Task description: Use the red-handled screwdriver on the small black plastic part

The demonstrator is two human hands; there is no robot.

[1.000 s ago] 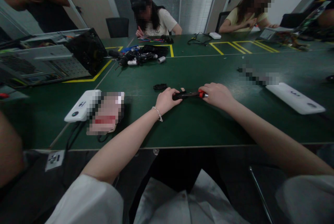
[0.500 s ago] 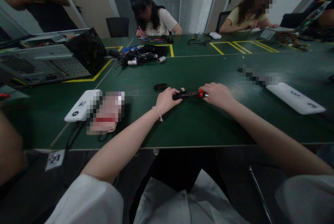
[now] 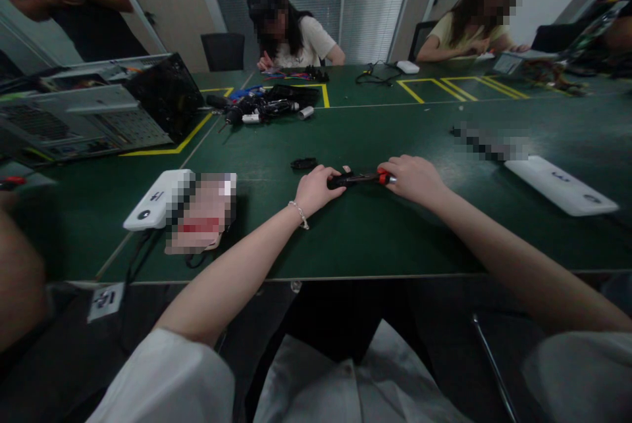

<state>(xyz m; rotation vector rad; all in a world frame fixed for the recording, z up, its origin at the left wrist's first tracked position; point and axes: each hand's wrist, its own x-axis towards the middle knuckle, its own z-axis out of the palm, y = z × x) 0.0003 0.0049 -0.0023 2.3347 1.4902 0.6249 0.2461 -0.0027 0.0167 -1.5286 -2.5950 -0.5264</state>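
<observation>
My left hand [image 3: 316, 187] is closed around a small black part [image 3: 342, 180] that rests on the green table [image 3: 375, 225]. My right hand [image 3: 411, 177] grips the red-and-black handle of a screwdriver [image 3: 380, 178]; its shaft runs left into the black part. Both hands lie low on the table, a short gap between them. A second small black piece [image 3: 303, 163] lies just beyond my left hand.
A white box [image 3: 154, 199] with cables sits at my left, a white flat device [image 3: 560, 184] at my right. An open computer case [image 3: 93, 107] stands far left, a heap of black parts [image 3: 261, 106] behind. Two people sit opposite; another stands at the left.
</observation>
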